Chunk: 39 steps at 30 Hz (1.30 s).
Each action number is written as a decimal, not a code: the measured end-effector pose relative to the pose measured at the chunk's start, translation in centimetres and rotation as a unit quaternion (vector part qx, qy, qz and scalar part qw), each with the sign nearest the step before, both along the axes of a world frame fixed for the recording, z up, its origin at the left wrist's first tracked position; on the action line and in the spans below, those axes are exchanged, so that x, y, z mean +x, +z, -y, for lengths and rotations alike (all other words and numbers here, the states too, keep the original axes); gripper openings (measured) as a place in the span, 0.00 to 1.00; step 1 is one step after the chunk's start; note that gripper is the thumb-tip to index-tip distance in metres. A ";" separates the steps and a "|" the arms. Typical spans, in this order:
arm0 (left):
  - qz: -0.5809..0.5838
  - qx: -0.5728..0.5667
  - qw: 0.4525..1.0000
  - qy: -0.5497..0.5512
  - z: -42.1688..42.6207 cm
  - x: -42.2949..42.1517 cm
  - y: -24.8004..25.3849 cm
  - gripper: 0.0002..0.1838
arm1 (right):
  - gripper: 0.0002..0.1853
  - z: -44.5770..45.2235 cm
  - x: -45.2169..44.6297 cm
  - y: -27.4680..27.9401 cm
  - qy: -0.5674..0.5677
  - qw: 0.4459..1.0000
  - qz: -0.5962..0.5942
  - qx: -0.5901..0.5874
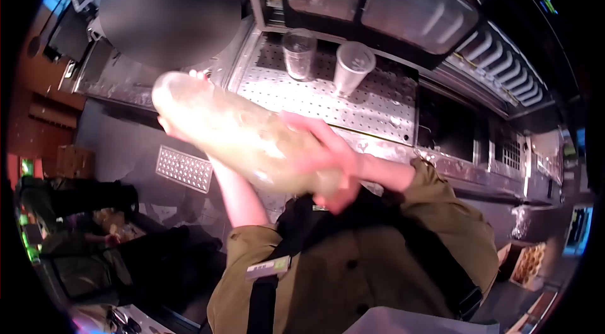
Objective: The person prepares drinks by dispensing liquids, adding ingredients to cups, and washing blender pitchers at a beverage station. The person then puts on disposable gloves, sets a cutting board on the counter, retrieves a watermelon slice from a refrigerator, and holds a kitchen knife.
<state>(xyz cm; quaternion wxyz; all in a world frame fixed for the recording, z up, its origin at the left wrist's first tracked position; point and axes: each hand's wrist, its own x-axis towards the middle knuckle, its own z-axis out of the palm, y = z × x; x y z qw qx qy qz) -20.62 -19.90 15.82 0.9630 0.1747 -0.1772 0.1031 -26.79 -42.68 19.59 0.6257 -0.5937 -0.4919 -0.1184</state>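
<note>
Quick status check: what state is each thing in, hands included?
Long pale container: held slantwise between both hands; contents unclear.
Left hand: around its far end, mostly hidden.
Right hand: gripping its near end, blurred.
Left cup: upright, open-topped; contents unclear.
Right cup: upright, open-topped; contents unclear.
Perforated surface: bearing both cups.

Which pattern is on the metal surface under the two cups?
The metal surface has rows of small dark holes: head view.
</note>
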 end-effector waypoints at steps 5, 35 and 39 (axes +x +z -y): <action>-0.122 0.529 0.840 0.023 -3.3 3.4 1.9 0.21 | 0.40 -0.6 0.1 -1.4 -0.007 0.976 -0.210 0.065; 0.104 0.707 0.617 0.330 10.0 -2.0 -6.1 0.55 | 0.27 4.7 5.9 5.1 -0.082 0.817 -0.532 -0.208; 0.003 0.654 0.735 0.178 9.6 -3.9 -3.4 0.59 | 0.40 3.0 6.7 10.1 -0.137 0.790 -0.371 -0.468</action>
